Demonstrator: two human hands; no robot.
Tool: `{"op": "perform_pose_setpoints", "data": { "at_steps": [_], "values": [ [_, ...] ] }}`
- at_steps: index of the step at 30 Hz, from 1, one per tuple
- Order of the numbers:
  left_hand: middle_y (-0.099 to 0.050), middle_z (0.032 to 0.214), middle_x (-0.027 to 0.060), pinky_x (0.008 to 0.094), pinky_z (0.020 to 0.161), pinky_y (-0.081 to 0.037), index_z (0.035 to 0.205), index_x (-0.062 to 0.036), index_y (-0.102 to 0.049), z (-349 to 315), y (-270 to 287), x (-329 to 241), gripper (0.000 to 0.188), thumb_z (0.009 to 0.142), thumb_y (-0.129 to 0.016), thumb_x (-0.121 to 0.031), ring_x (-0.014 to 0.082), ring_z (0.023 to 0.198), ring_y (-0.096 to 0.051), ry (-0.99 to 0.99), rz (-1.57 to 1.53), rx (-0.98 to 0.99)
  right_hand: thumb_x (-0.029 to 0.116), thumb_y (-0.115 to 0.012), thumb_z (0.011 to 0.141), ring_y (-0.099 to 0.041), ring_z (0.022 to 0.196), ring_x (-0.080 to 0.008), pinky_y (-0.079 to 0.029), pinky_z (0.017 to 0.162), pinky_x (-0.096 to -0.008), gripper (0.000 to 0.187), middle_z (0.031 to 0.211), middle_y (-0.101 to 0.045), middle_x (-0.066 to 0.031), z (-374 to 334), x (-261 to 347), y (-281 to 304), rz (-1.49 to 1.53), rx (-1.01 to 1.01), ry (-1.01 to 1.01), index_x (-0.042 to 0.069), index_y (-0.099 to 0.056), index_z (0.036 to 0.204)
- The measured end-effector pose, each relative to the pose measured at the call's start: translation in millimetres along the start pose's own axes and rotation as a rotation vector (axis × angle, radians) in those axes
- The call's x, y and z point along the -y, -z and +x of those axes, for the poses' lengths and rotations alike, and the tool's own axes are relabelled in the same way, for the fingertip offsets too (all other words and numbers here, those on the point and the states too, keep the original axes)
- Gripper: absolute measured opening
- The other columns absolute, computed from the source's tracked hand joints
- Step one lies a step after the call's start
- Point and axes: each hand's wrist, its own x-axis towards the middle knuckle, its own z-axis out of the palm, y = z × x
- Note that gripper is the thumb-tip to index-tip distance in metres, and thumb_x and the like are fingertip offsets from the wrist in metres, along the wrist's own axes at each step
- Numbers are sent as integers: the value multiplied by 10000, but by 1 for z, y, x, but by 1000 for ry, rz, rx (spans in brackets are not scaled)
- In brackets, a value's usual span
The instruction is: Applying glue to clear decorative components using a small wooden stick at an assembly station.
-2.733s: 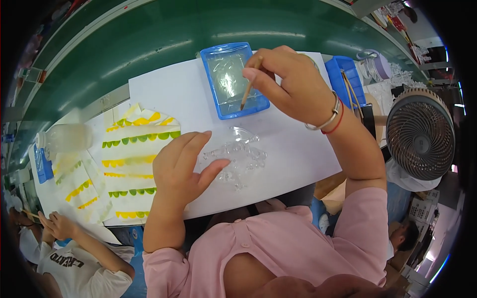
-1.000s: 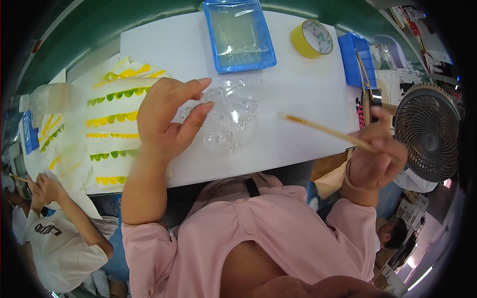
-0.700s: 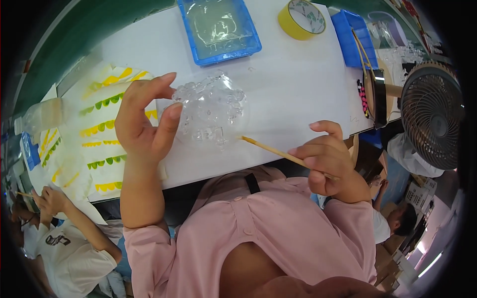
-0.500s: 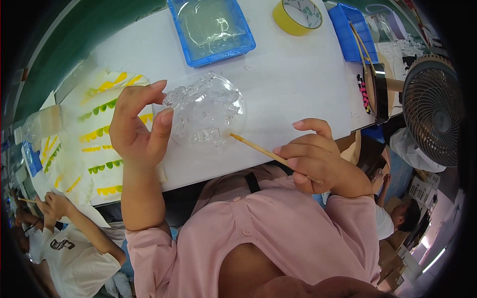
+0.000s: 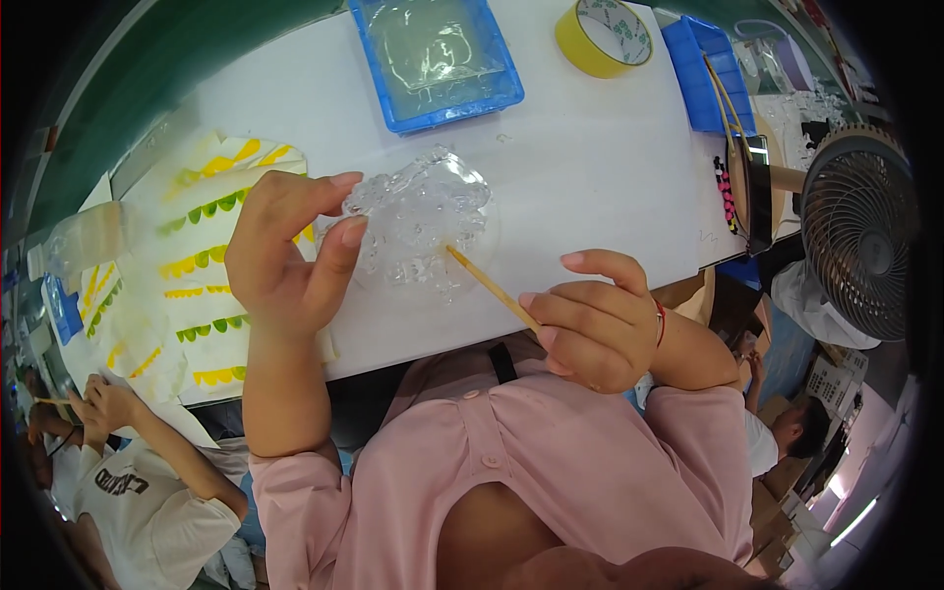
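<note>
Glossy, bumpy clr plast. piece point(image 5: 418, 211), matt wd brush point(image 5: 492, 286), smooth plast. tray point(image 5: 458, 111)

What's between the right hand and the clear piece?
A thin brush, pointing from the right hand to the clear piece, in the head view.

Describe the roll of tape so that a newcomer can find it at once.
At the far side of the white surface is a blue tray. Between it and a blue bin further right sits the roll of tape: yellow and round, unlike its rectangular blue neighbours.
</note>
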Motion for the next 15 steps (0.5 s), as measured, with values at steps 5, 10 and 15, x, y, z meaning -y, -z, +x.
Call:
{"op": "perform_pose_setpoints", "data": {
  "at_steps": [5, 10, 15],
  "values": [
    [-645, 801, 95, 271, 594, -451, 976, 16, -672, 3, 1, 0, 253, 737, -750, -12, 181, 647, -562, -18, -31, -12, 114, -558, 900, -646, 726, -209, -474, 901, -472, 86, 888, -693, -147, 18, -4, 9, 48, 85, -50, 44, -514, 875],
    [-647, 744, 75, 268, 545, -445, 958, 0, -690, 5, -1, -4, 257, 712, -764, 6, 172, 620, -573, -14, 15, -11, 132, -587, 903, -673, 814, -304, -509, 867, -455, 113, 876, -695, -144, 34, -11, 16, 198, 192, -204, 35, -535, 931],
    [-649, 742, 71, 283, 534, -446, 945, -10, -697, 6, 0, -8, 262, 693, -768, 7, 189, 612, -582, -47, 104, -32, 78, -608, 883, -677, 857, -337, -526, 837, -435, 112, 868, -694, -149, 45, -9, 9, 208, 206, -199, 24, -541, 954]
  ]
}}
